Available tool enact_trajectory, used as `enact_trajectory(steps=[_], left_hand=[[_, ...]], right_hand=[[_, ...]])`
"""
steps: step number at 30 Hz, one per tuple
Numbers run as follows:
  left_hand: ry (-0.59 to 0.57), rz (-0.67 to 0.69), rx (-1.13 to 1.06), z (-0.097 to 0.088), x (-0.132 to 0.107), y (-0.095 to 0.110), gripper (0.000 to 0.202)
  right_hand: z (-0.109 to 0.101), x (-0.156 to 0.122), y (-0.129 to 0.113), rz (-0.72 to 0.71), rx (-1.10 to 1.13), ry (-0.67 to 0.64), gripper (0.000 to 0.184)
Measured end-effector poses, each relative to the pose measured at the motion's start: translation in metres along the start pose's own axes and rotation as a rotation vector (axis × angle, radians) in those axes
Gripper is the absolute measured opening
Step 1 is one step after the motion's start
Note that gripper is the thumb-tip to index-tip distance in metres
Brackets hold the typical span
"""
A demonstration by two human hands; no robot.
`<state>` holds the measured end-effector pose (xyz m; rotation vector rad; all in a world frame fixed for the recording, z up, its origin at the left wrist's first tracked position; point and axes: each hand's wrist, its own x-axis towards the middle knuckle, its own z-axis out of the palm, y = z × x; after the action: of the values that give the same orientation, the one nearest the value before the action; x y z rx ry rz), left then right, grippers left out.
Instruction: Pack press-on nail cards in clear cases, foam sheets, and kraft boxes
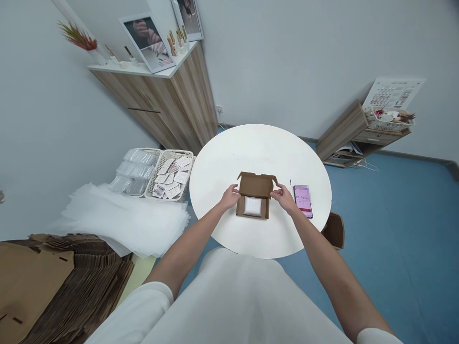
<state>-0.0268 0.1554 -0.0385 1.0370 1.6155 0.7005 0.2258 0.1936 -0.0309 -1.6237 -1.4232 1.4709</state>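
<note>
A small brown cardboard box (257,184) stands on the white round table with its lid raised and the lid's side flaps sticking out. Inside the box lies a white, soft-looking wrapped packet (252,206). At the box's left side, near the lid's fold, my left hand (230,196) has its fingers closed on the cardboard. Opposite it, my right hand (283,196) grips the right side by the lid flap. The fingertips of both hands are small in view and partly hidden.
A phone (303,201) with a timer lies right of the box on the table (258,145). To the left are baskets of clear packs (134,165) and cards (171,179), white sheets (132,220) and stacked flat cardboard (89,282). An open carton (334,230) stands at right.
</note>
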Motion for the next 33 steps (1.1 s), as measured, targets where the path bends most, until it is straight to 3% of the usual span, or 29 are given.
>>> enact_trajectory(steps=[5,11,17,20,25,33], left_hand=[[-0.137,0.055,-0.052,-0.002,-0.002,-0.008,0.061],[-0.199,0.053,-0.223,-0.008,0.003,-0.017,0.073],[-0.227,-0.054,-0.353,-0.018,0.006,-0.022,0.05],[-0.25,-0.136,-0.372,-0.025,0.001,-0.023,0.041],[-0.26,-0.187,-0.205,-0.028,-0.011,-0.02,0.058],[-0.127,-0.179,0.058,-0.018,-0.021,-0.021,0.06]], right_hand=[[0.001,-0.002,-0.002,-0.029,-0.045,-0.12,0.055],[0.0,-0.001,-0.003,-0.06,-0.033,-0.171,0.056],[-0.004,-0.008,-0.002,-0.062,0.042,-0.285,0.053],[-0.007,-0.013,0.001,0.025,0.117,-0.328,0.05],[-0.006,-0.022,0.008,0.194,0.196,-0.301,0.039],[0.007,-0.035,0.009,0.253,0.13,-0.224,0.044]])
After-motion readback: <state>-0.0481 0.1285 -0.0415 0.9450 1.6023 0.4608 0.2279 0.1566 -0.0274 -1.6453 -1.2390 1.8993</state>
